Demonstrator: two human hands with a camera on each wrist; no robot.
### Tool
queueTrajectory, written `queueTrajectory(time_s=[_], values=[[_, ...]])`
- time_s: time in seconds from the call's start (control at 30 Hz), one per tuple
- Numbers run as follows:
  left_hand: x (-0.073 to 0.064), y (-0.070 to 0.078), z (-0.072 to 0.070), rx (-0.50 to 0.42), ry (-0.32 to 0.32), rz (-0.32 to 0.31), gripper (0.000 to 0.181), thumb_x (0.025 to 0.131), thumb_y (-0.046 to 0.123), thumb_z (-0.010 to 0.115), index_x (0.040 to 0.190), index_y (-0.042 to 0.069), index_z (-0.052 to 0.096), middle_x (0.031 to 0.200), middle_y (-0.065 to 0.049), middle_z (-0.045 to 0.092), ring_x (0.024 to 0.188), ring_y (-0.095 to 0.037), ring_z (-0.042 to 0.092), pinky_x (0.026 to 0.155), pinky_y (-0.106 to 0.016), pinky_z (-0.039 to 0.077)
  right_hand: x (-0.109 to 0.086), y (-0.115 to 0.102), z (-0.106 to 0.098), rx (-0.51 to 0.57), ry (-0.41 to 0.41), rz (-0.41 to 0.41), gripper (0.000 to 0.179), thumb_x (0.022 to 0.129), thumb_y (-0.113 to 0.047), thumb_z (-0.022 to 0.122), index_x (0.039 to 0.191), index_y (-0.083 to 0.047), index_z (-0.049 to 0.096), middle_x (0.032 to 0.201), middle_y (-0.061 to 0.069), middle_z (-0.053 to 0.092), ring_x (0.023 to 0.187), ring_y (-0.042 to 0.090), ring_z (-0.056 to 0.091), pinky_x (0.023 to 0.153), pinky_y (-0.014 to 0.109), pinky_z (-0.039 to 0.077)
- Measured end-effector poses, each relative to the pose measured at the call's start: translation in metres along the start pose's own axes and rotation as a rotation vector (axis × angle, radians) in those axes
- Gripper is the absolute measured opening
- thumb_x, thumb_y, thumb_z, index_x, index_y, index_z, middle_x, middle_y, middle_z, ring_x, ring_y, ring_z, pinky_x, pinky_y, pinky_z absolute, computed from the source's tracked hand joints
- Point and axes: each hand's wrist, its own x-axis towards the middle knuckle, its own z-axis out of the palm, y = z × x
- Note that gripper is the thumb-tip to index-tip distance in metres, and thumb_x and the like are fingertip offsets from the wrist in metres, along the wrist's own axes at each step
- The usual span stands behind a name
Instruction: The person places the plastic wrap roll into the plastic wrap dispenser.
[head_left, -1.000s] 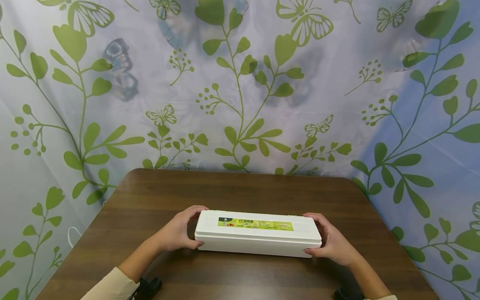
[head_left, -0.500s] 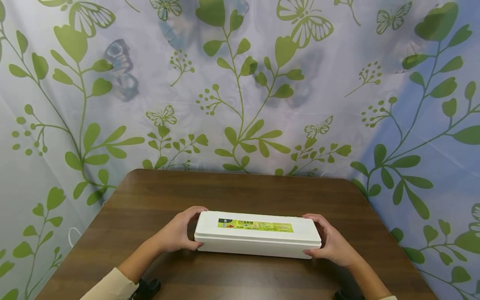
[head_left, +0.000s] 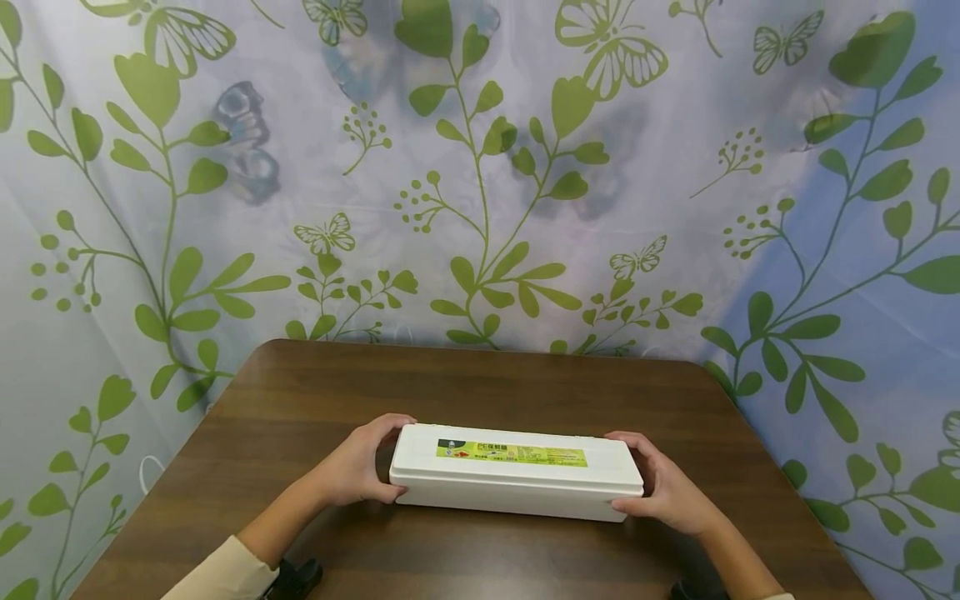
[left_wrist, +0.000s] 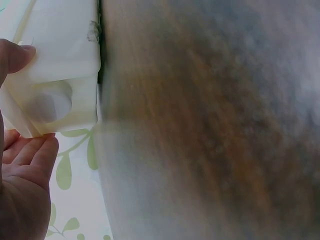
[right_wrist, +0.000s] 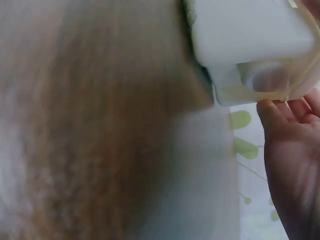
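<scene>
A long white cling film box (head_left: 517, 495) lies crosswise on the brown wooden table (head_left: 480, 385), its lid down. A green and yellow label (head_left: 517, 453) runs along the top. My left hand (head_left: 355, 463) grips the box's left end, thumb at the front and fingers round the back. At the opposite end my right hand (head_left: 670, 489) holds it the same way. Both wrist views show a rounded opening in the end of the box, with something greyish inside; in the left one the thumb (left_wrist: 20, 56) presses the near side.
Behind the table hangs a pale curtain (head_left: 517, 208) printed with green leaves and butterflies. A white cord loop (head_left: 144, 473) shows beside the table's left edge. Dark straps (head_left: 296, 575) sit at the wrists, by the cream sleeves (head_left: 225, 573).
</scene>
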Motion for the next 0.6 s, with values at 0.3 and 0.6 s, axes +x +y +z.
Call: queueTrajectory(time_s=[0.3,0.6], values=[[0.0002,0.0018,-0.0007,0.012,0.004,-0.011,0.084,0.065,0.013,0.095,0.136,0.010,0.051,0.134,-0.002,0.058,0.121,-0.019,0.060,0.105,-0.048,0.053,0.0010,-0.0028,0.0010,0.018,0.007,0.005,0.090,0.079,0.009,0.080,0.152,0.007,0.026,0.145,0.013,0.044,0.115,0.012,0.060,0.081,0.038,0.062],[0.0011,0.0015,-0.0007,0.021,-0.005,-0.025,0.083,0.065,0.011,0.095,0.135,0.009,0.051,0.133,-0.002,0.059,0.122,-0.021,0.060,0.105,-0.047,0.052,0.0019,-0.0045,0.0005,-0.002,0.022,-0.004,0.091,0.076,0.008,0.084,0.149,0.005,0.030,0.146,0.019,0.041,0.116,0.011,0.059,0.082,0.036,0.061]])
